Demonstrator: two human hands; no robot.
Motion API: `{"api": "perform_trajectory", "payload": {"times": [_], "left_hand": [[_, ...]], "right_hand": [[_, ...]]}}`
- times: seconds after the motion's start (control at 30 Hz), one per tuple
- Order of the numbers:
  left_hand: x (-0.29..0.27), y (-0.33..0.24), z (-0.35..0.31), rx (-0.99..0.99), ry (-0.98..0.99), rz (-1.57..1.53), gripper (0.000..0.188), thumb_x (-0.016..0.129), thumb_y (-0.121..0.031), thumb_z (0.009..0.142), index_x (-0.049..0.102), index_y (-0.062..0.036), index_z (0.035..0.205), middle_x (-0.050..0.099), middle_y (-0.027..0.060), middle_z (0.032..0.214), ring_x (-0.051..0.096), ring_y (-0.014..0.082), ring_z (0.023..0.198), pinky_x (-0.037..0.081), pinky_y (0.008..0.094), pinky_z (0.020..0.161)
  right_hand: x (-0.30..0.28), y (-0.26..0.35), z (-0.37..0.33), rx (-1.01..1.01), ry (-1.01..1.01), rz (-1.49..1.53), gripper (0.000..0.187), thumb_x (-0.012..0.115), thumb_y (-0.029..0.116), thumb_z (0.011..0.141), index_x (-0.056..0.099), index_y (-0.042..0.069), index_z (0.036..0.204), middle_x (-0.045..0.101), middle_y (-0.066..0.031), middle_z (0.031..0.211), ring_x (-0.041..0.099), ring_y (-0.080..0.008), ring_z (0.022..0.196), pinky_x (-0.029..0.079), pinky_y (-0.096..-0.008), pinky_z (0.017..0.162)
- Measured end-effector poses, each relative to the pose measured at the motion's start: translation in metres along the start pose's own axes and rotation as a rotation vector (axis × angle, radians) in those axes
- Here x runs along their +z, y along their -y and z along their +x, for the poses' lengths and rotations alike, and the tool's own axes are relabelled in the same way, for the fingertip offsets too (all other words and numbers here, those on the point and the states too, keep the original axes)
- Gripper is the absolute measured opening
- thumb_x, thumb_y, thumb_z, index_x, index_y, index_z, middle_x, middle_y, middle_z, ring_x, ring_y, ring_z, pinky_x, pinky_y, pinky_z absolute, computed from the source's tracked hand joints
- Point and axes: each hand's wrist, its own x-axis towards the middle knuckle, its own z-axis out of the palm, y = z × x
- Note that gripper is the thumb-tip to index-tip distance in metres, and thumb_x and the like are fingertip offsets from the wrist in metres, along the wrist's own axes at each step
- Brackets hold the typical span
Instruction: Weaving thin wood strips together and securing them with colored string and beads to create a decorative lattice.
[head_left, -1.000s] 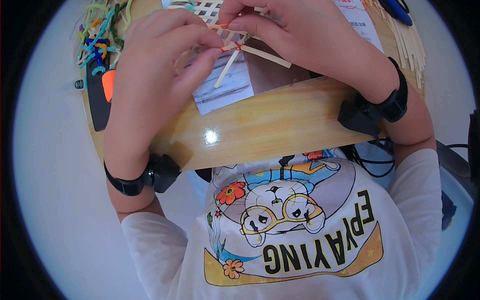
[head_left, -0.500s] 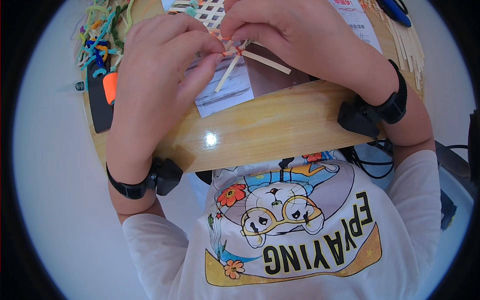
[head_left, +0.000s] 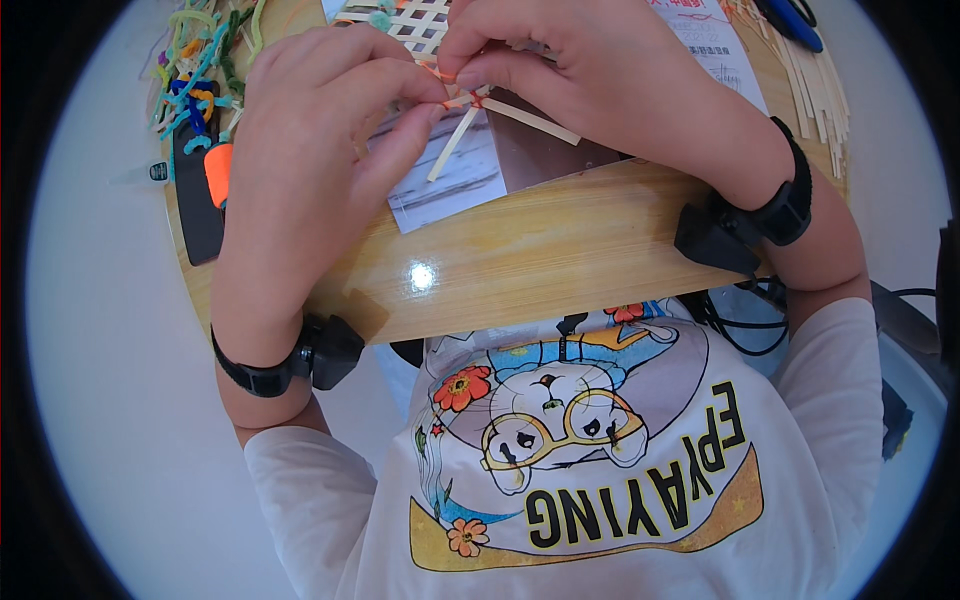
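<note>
Pinching orange cord [head_left: 439, 73] beside the lattice [head_left: 418, 24], left hand [head_left: 315, 135] and right hand [head_left: 590, 85], strips [head_left: 530, 122] at its near side, sheet [head_left: 440, 195] under it, fuzzy stems [head_left: 205, 75] to its left

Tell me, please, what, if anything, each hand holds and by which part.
The left hand and right hand each appear to pinch the orange cord beside the crossed pale strips; exact part hidden.

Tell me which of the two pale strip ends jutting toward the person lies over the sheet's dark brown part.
The right-hand strip end, slanting just below the right hand; the left-hand strip end lies over the pale, streaked part.
</note>
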Motion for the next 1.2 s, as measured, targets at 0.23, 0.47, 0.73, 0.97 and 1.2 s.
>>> {"api": "perform_trajectory", "payload": {"times": [0.23,0.47,0.73,0.97,1.2], "left_hand": [[0.000,0.000,0.001,0.009,-0.002,0.011,0.015,0.072,-0.005,0.073,0.068,-0.0074,0.088,0.065,0.0035,0.096,0.058,0.0242,0.094,0.041,0.0335,0.086],[0.001,0.003,0.001,0.007,0.004,-0.001,0.014,0.071,-0.006,0.074,0.068,-0.0074,0.088,0.064,0.0034,0.096,0.058,0.0240,0.094,0.040,0.0337,0.086],[-0.001,-0.002,0.009,-0.036,-0.193,-0.139,0.008,0.068,-0.005,0.081,0.066,-0.0036,0.088,0.063,0.0069,0.094,0.058,0.0199,0.089,0.042,0.0298,0.080],[-0.017,0.007,-0.010,-0.184,-0.554,-0.414,0.011,0.065,-0.010,0.087,0.063,-0.0002,0.083,0.062,0.0034,0.084,0.052,0.0115,0.076,0.041,0.0244,0.068],[0.011,-0.004,0.007,-0.535,-0.285,-1.012,0.025,0.059,-0.018,0.094,0.065,0.0038,0.105,0.066,0.0072,0.098,0.056,0.0105,0.085,0.044,0.0243,0.076]], "right_hand": [[-0.002,0.007,-0.001,0.042,0.066,-0.062,0.009,0.062,0.009,0.085,0.066,0.002,0.090,0.059,-0.0125,0.091,0.057,-0.0303,0.089,0.046,-0.0371,0.081],[-0.006,0.008,0.000,0.048,0.144,-0.079,0.013,0.062,0.012,0.087,0.066,0.001,0.091,0.060,-0.0149,0.095,0.056,-0.0314,0.095,0.043,-0.0381,0.087],[-0.007,0.004,0.001,0.088,0.049,-0.055,0.013,0.064,0.012,0.086,0.066,0.000,0.088,0.061,-0.0144,0.089,0.058,-0.0314,0.088,0.046,-0.0383,0.080],[-0.022,0.008,0.005,0.230,-0.253,0.017,0.012,0.065,0.011,0.087,0.067,0.000,0.091,0.063,-0.0091,0.082,0.058,-0.0190,0.076,0.047,-0.0304,0.069],[-0.014,0.007,0.006,0.213,-0.318,0.318,0.009,0.065,0.008,0.087,0.067,0.001,0.092,0.061,-0.0052,0.084,0.056,-0.0136,0.077,0.046,-0.0280,0.071]]}}
